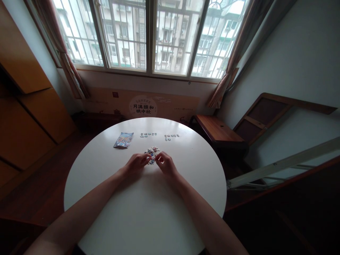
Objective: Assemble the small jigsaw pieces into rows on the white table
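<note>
A small heap of jigsaw puzzle pieces [152, 150], some white side up and some blue and coloured, lies near the middle of the round white table [156, 212]. My left hand [138, 162] reaches in from the left, fingers curled into a pinch at the heap's near edge. Whatever sits in that pinch is too small to make out. Facing it from the right, my right hand [165, 163] has thumb and forefinger pinched on what looks like a single small piece. The two sets of fingertips almost meet above the nearer pieces.
Beyond the heap, loose pieces lie in two groups of short rows, a left group [148, 134] and a right group [171, 136]. A printed picture packet [123, 140] rests at the table's far left. A wooden bench [217, 128] stands right of the table, below the window.
</note>
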Tool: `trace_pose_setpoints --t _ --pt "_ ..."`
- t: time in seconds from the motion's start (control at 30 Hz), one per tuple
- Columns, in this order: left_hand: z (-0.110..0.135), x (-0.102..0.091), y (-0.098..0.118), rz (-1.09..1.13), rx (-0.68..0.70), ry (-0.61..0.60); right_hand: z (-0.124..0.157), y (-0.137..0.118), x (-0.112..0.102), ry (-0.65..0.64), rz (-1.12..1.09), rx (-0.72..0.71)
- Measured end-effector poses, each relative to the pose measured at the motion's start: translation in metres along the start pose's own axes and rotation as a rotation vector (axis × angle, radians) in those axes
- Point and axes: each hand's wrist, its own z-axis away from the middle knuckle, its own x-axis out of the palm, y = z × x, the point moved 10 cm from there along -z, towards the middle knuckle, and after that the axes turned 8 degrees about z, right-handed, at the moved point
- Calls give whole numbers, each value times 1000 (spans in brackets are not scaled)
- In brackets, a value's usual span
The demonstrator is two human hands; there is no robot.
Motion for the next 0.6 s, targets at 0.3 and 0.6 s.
trace_pose_setpoints --t 0.3,0.6 --pt "1 -1 6 21 15 6 1 0 -5 69 2 -41" --pt "0 1 10 -27 61 1 0 5 2 54 -39 -38"
